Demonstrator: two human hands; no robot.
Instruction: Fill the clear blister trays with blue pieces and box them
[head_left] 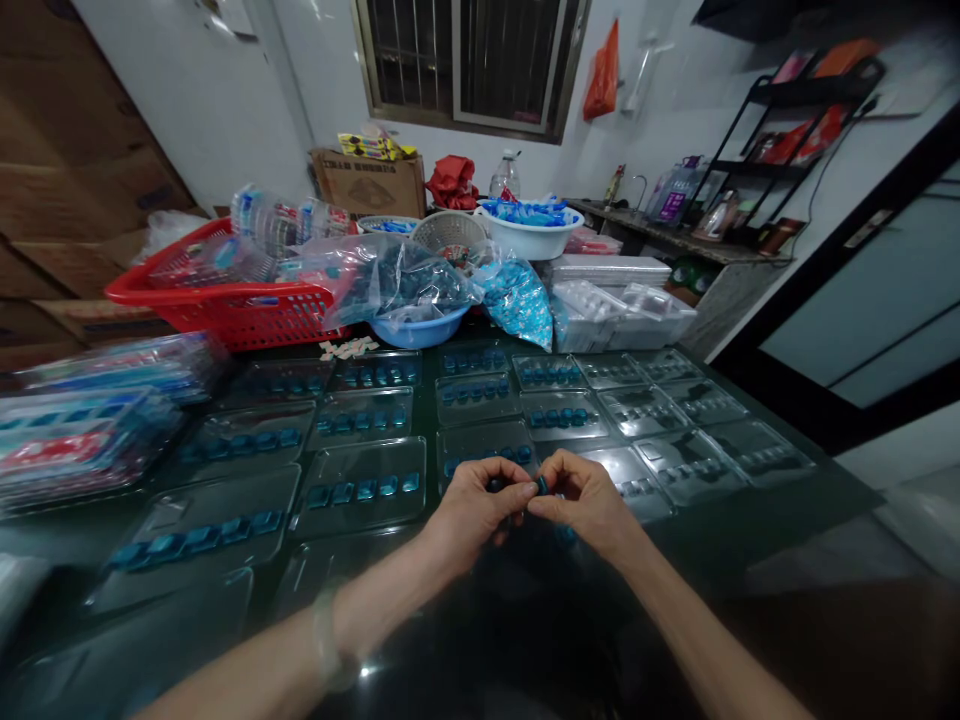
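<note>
At far left, a blurred stack of flat packs point(82, 440) in clear film sits on a dark green table point(697, 550). Next come clear plastic trays point(364, 462) laid out in rows; many carry a line of small teal blocks point(365, 490), square-looking, glossy and see-through at the edges, with pale highlights on top. One tray left of the hands shows five. Behind these trays stand a red basket point(232, 312) and, further right, a light blue basin point(421, 328) topped with clear bags.

Near the middle, the left hand point(478, 505) pinches a small teal piece point(541, 485), thumb and fingertips clamped on it; something dark shows within its curled fingers, too hidden to name. The piece is held above the table, dark teal, mostly covered by fingers, so its full shape cannot be told. The right hand point(583, 500) meets it from the other side, thumb and forefinger closed on the same piece. Further right, more trays show rows of clear, shiny bumps.
</note>
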